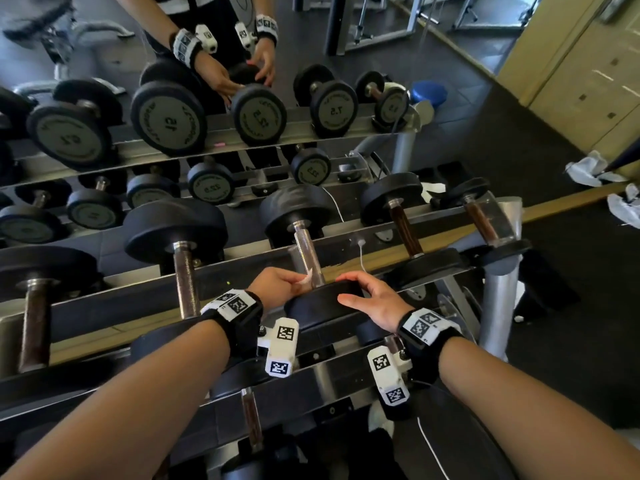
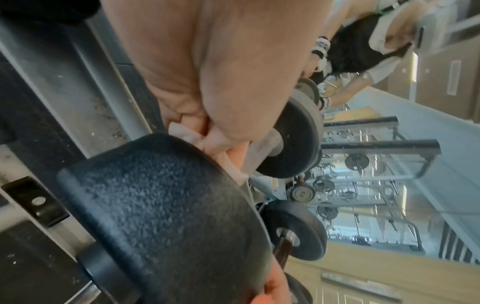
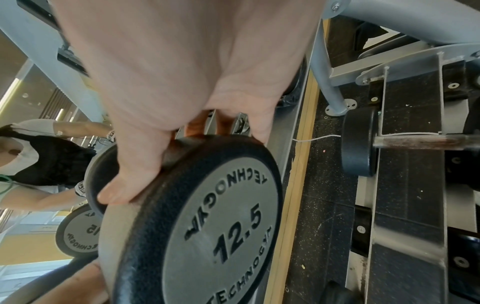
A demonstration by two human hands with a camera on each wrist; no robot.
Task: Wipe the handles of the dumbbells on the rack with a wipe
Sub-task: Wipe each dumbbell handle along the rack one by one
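Observation:
The 12.5 dumbbell lies across the top rack tier with its steel handle (image 1: 307,249) pointing away from me. My left hand (image 1: 278,284) pinches a white wipe (image 1: 307,279) against the handle's near end, right behind the near head (image 1: 322,306). In the left wrist view the wipe (image 2: 191,135) is bunched between the fingers (image 2: 207,72) and the black head (image 2: 161,205). My right hand (image 1: 370,299) grips the rim of that head, thumb on one side and fingers over the top. The right wrist view shows the right hand (image 3: 182,72) on the head's face (image 3: 221,236) marked 12.5.
More dumbbells sit on the rack (image 1: 381,258): one to the left (image 1: 183,271), two to the right (image 1: 403,226), (image 1: 481,220), and one on the lower tier (image 1: 251,420). A mirror behind repeats the rack. Crumpled white cloths (image 1: 588,173) lie on the floor at right.

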